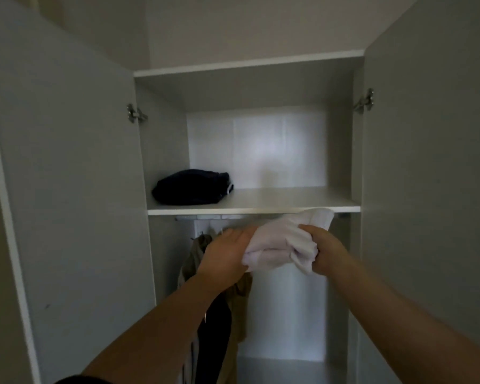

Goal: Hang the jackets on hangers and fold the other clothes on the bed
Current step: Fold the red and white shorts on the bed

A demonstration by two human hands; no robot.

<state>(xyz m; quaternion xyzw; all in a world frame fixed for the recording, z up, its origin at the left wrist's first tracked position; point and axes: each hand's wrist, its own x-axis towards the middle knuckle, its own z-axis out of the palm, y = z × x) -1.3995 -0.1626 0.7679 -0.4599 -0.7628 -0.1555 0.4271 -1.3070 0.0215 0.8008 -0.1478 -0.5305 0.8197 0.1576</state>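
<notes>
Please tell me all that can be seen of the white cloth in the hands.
The white cloth is a soft, creased, folded bundle that looks like cotton. It is held up before the open wardrobe, just below the shelf, and its upper right corner overlaps the shelf's edge. The right hand grips its right end, and the left hand lies flat against its left end.

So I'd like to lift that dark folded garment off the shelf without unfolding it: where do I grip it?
Slide flat fingers under the dark folded garment from its right end, thumb on top: that end faces bare shelf, while its left end sits close to the wardrobe wall.
</notes>
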